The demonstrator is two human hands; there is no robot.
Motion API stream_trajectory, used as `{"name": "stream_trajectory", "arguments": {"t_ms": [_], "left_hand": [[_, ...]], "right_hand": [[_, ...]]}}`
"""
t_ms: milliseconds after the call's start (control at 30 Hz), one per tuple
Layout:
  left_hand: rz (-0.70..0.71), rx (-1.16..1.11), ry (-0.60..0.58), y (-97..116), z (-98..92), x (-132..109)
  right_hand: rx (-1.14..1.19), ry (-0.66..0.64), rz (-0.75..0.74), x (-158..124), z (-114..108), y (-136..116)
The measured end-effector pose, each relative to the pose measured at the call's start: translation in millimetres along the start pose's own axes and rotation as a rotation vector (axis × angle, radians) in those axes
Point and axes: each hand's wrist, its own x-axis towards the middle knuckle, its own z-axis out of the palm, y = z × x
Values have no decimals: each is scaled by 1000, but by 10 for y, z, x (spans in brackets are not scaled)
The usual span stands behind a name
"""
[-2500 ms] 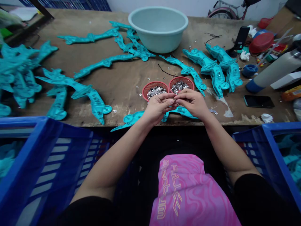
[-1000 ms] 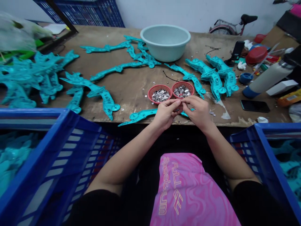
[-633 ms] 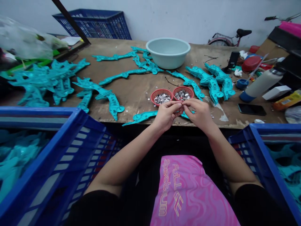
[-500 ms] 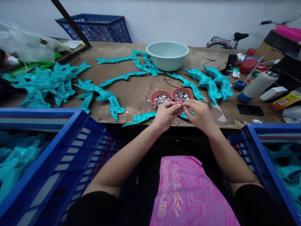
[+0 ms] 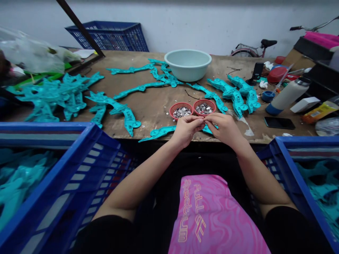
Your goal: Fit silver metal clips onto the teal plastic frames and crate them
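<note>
My left hand (image 5: 187, 131) and my right hand (image 5: 224, 129) meet at the fingertips above the wooden table's front edge. Anything pinched between the fingers is hidden or too small to see. Just beyond them stand two small red baskets (image 5: 181, 104) (image 5: 203, 101), each filled with small silver metal pieces (image 5: 182, 112). A teal moulded plastic part (image 5: 159, 133) lies under my hands, and my left hand is over it. Several more teal parts (image 5: 127, 118) lie on the table.
Blue plastic crates (image 5: 79, 165) (image 5: 286, 155) holding teal parts stand at my left and right. A pale green basin (image 5: 187, 65) sits at the table's back. A bottle (image 5: 288, 95), a phone (image 5: 279, 123) and small items lie at the right.
The view has tilted upward, showing more wall and the back crate. My hands stay pinched together in front of the baskets, with no clear shift in their grip.
</note>
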Motion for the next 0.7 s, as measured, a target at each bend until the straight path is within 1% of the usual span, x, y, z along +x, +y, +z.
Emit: {"name": "stream_trajectory", "arguments": {"t_ms": [200, 300, 467, 567, 700], "left_hand": [[49, 12, -14, -26, -8, -28], [28, 0, -7, -24, -8, -38], [-27, -17, 10, 1, -4, -47], [-19, 5, 30, -15, -6, -49], [-5, -3, 55, -59, -20, -43]], "right_hand": [[-18, 60, 21, -33, 78, -35], [-15, 75, 45, -57, 112, -56], [6, 58, 100, -91, 147, -47], [6, 81, 117, -108, 193, -26], [-33, 102, 92, -120, 255, -15]]}}
